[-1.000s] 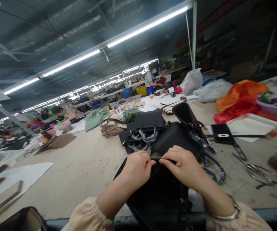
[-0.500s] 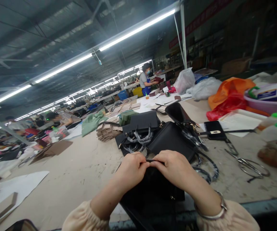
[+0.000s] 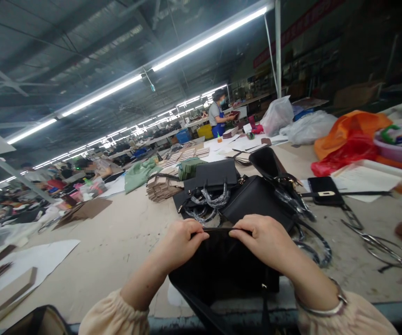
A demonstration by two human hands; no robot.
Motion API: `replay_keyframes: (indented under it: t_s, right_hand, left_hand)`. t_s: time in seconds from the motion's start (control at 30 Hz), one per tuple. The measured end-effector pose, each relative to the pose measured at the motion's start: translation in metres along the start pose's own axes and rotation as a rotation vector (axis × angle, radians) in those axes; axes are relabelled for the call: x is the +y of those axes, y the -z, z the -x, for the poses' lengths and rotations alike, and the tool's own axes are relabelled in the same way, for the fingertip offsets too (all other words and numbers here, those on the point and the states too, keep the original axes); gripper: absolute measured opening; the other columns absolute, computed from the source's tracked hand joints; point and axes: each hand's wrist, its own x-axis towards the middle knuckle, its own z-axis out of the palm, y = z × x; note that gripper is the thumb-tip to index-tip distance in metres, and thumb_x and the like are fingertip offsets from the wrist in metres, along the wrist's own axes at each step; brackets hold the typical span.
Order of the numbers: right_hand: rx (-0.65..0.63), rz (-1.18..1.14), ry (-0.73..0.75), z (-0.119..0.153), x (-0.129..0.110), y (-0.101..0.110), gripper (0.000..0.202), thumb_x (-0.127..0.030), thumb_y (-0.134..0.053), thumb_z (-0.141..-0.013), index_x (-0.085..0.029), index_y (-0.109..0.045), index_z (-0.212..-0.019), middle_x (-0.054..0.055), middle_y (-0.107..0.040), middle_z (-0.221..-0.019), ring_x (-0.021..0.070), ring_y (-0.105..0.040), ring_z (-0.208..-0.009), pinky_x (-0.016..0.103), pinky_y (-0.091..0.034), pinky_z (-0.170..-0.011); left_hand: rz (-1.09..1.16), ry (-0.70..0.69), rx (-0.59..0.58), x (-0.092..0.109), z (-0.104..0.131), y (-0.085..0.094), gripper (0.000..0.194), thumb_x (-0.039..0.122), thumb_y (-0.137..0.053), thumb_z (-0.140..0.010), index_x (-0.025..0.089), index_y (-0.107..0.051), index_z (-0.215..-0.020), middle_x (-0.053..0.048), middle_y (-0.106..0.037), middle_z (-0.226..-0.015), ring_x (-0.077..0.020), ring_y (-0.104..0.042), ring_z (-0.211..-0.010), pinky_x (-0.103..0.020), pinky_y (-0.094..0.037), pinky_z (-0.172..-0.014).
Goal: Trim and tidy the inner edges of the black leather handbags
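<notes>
A black handbag [image 3: 228, 270] stands at the table's front edge, its dark opening facing me. My left hand [image 3: 183, 242] pinches the far top rim between thumb and fingers. Farther right on that rim, my right hand [image 3: 263, 237] pinches it the same way, leaving a short stretch of edge between the hands. Straps hang down at the bag's near side, one with a small gold fitting. Just beyond my hands lie more black handbags [image 3: 256, 197], their handles [image 3: 214, 197] wrapped in clear plastic. The bag's inside is too dark to make out.
To the right lie scissors [image 3: 378, 246], a phone [image 3: 324, 190] and a red plastic bag [image 3: 347, 151]. Stacked brown pieces [image 3: 162, 187] and a green cloth [image 3: 141, 174] sit farther back. White paper [image 3: 52, 265] lies at left. A co-worker [image 3: 217, 114] stands across the room.
My hands have moved apart along the bag's rim, so more of the edge shows between them. The bag's opening shows wider. The whole view has shifted slightly.
</notes>
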Motion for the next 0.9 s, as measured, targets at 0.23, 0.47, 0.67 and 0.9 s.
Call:
replay_keyframes:
  t_s: [0.23,0.47,0.67,0.9]
  right_hand:
    - [0.0,0.01,-0.011,0.0017,-0.0021,0.0018,0.017,-0.034,-0.058,-0.086,-0.026,-0.069,-0.075,-0.003,-0.063,-0.071,0.0135,-0.057,-0.072,0.025,-0.034,-0.064]
    - [0.007,0.01,-0.007,0.0021,-0.0018,0.0012,0.014,-0.032,-0.059,-0.086,-0.027,-0.068,-0.075,-0.004,-0.063,-0.072,0.0132,-0.057,-0.072,0.025,-0.035,-0.064]
    - [0.03,0.048,0.009,0.0022,-0.0025,0.0001,0.013,-0.032,-0.061,-0.085,-0.028,-0.069,-0.075,-0.004,-0.064,-0.071,0.0131,-0.058,-0.072,0.025,-0.035,-0.064]
    - [0.055,0.117,0.005,0.0027,-0.0046,0.0001,0.006,-0.031,-0.066,-0.081,-0.03,-0.07,-0.077,-0.005,-0.066,-0.073,0.0139,-0.06,-0.075,0.025,-0.039,-0.067]
  left_hand:
    - [-0.101,0.016,0.045,-0.0025,-0.0017,-0.0042,0.022,0.027,-0.052,-0.087,0.016,-0.061,-0.069,-0.001,-0.063,-0.071,-0.0136,-0.057,-0.069,-0.024,-0.039,-0.065]
    - [-0.109,0.033,0.07,-0.0012,-0.0042,-0.0067,0.023,0.027,-0.051,-0.086,0.017,-0.059,-0.067,-0.002,-0.062,-0.071,-0.0133,-0.056,-0.068,-0.024,-0.037,-0.064]
    - [-0.142,0.045,0.077,0.0008,-0.0029,-0.0083,0.025,0.025,-0.05,-0.086,0.016,-0.053,-0.063,0.0,-0.057,-0.065,-0.0117,-0.051,-0.062,-0.023,-0.032,-0.059]
    - [-0.188,0.093,0.099,0.0035,-0.0047,-0.0106,0.025,0.025,-0.05,-0.086,0.017,-0.053,-0.063,0.0,-0.057,-0.066,-0.0123,-0.051,-0.064,-0.024,-0.031,-0.059]
